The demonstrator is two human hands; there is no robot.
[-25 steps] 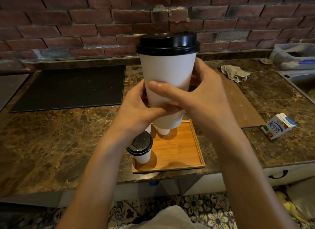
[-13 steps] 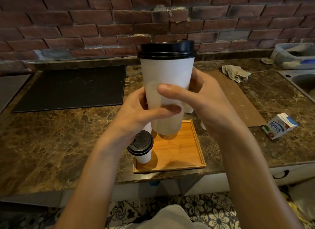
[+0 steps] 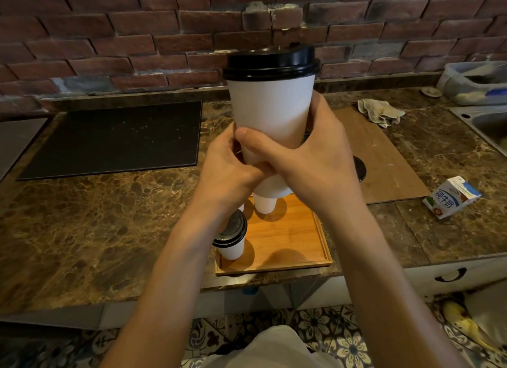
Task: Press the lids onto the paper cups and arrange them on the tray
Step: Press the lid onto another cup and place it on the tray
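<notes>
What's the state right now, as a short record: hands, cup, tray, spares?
hands: left hand and right hand both grip the tall cup
tall cup: upright, above the tray, black lid on
tray: small cup, lidded, front left; back cup behind it, top hidden
spare lid: on the board, right of the right hand

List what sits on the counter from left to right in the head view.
Black mat → wooden tray → rag → milk carton.
</notes>
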